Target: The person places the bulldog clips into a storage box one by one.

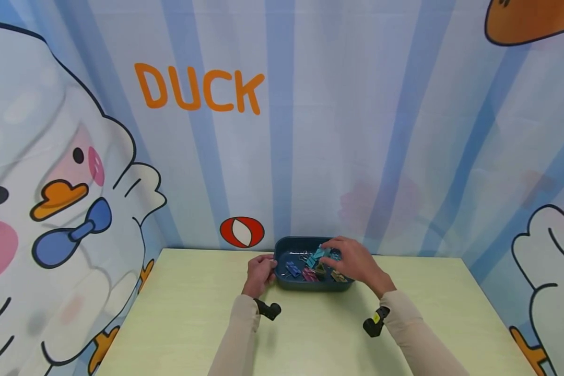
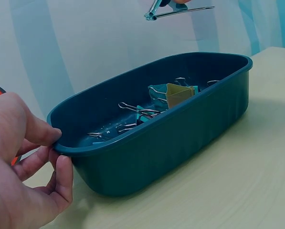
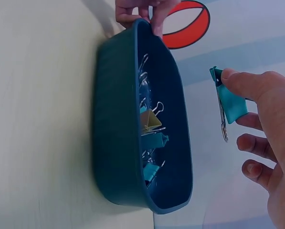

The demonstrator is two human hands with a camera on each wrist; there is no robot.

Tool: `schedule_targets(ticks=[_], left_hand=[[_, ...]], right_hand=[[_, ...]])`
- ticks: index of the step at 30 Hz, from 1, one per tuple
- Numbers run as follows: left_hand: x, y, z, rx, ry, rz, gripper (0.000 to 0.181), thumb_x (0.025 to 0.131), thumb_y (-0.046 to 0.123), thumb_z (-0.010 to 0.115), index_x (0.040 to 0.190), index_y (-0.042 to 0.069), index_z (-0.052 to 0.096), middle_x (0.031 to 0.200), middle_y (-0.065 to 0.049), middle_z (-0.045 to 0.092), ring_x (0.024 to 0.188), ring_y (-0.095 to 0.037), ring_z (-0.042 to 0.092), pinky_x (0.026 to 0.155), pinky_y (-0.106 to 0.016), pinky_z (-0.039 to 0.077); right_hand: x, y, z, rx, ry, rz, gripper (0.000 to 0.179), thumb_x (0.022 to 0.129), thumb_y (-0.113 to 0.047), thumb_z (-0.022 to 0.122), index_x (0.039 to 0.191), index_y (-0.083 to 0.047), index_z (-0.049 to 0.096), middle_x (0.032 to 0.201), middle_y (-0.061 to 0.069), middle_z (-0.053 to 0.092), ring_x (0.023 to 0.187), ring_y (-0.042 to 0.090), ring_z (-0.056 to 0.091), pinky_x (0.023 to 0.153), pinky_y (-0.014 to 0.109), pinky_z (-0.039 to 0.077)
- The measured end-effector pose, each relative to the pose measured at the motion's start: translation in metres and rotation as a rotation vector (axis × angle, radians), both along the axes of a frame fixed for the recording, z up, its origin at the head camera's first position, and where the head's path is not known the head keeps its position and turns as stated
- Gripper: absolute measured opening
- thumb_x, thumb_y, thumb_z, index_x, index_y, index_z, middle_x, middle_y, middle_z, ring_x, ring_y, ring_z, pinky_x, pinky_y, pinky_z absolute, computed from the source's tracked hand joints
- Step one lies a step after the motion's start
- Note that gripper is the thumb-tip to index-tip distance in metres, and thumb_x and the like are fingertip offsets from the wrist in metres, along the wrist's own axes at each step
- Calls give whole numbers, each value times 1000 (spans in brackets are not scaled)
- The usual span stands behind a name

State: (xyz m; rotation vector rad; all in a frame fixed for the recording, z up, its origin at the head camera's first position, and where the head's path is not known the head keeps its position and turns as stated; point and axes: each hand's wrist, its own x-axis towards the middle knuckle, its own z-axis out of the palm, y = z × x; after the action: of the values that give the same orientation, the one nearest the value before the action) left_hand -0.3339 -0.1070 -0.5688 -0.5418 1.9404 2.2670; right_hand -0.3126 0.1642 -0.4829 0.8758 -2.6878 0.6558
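A dark teal plastic bin (image 1: 305,285) stands at the far side of the table with several binder clips inside. My left hand (image 1: 259,274) pinches the bin's rim at its left end, thumb and fingers on either side of the wall. Above the bin, my right hand (image 1: 355,260) holds a turquoise binder clip (image 3: 234,102) between thumb and forefinger, its wire handle pointing away from the palm. Among the clips in the bin are a yellowish one (image 2: 177,94), a blue one (image 1: 292,269) and a pink one (image 1: 309,274).
The pale wooden table (image 1: 207,313) ends right behind the bin, against a blue-striped curtain (image 1: 310,130) printed with cartoon ducks. Each wrist carries a small black camera, such as the right one (image 1: 373,327).
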Motion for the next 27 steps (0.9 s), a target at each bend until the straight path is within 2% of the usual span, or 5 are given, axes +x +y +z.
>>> schedule_targets(ticks=[13,21,27], left_hand=[[0,1,-1,0,4,-1,34,98,3,60,131,-5,64,96,-16,65,65,-16,50,59,-25,45],[1,2,-1,2,6,1,33,98,3,60,129,-6,65,95,-17,65,64,-16,50,58,-24,44],[0,1,-1,-35,7,14,31,97,3,62,127,-5,67,95,-15,67,69,-18,54,63,-28,48]], right_hand=[[-4,15,-10,-4,-22,-65,37,95,-30,76,125,-9,74,127,16,69,110,38,67,89,57,54],[-2,20,-9,-34,-15,-79,57,93,-38,77,143,-13,63,140,15,60,120,39,62,93,60,52],[1,19,-10,-44,1,-71,58,93,-40,77,144,-15,62,140,13,60,117,37,64,91,59,53]])
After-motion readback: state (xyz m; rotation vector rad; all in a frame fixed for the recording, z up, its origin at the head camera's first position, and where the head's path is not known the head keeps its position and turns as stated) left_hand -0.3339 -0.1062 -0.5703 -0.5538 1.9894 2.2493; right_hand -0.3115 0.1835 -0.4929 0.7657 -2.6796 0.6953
